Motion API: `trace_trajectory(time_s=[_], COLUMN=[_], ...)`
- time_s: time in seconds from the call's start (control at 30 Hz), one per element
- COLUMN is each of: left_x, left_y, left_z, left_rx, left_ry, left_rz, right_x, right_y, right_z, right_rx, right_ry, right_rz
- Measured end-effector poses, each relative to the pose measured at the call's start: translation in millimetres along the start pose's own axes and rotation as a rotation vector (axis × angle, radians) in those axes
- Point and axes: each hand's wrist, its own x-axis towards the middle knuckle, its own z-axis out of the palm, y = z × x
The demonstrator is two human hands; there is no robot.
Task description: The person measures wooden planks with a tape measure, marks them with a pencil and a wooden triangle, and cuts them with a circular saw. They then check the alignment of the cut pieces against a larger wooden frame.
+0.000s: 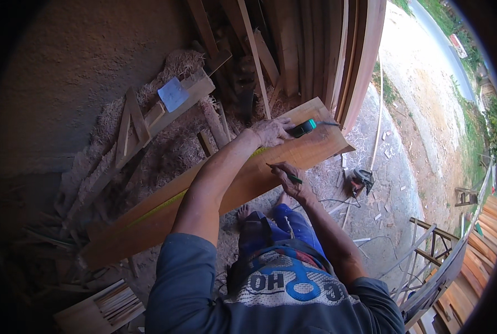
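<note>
A long wooden board (323, 142) lies diagonally before me. My left hand (270, 131) is at its upper part, fingers on a black and green tape measure (304, 128), whose yellow tape (165, 205) runs along the board toward the lower left, partly hidden under my left forearm. My right hand (293, 183) is lower, at the board's near edge, closed round a green pencil (294, 179) whose tip points at the board.
Planks (293, 39) lean at the back beside scrap wood, shavings and a blue paper (173, 94). A power tool (361, 181) with a cord lies on the floor at right. Metal frames (429, 256) and stacked boards (482, 239) stand lower right; a road runs outside.
</note>
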Motion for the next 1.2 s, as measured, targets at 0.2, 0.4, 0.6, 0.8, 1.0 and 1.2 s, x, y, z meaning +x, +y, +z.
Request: trace_trajectory(time_s=[0.2, 0.4, 0.6, 0.8, 1.0, 1.2], left_x=[0.6, 3.1, 3.3, 2.7, 1.7, -2.8], left_y=[6.6, 0.3, -2.2, -4.2, 5.6, 3.9], left_z=[-5.7, 1.5, 6.3, 11.9, 3.4, 10.5], left_rx=[-0.02, -0.016, -0.061, -0.062, -0.079, -0.023], left_ry=[-0.012, 0.021, 0.026, 0.035, 0.014, 0.021], left_rz=[-0.044, -0.019, -0.041, -0.042, -0.072, -0.105], right_x=[12.9, 20.6, 21.7, 21.5, 22.8, 21.0], right_y=[6.5, 36.5, 39.5, 40.0, 43.8, 19.2], right_z=[15.5, 24.7, 27.6, 26.5, 26.0, 4.9], right_rx=[-0.046, -0.177, -0.219, -0.186, -0.225, -0.086], right_ry=[0.062, 0.089, 0.086, 0.069, 0.07, -0.03], right_rz=[-0.03, -0.225, -0.229, -0.257, -0.237, -0.187])
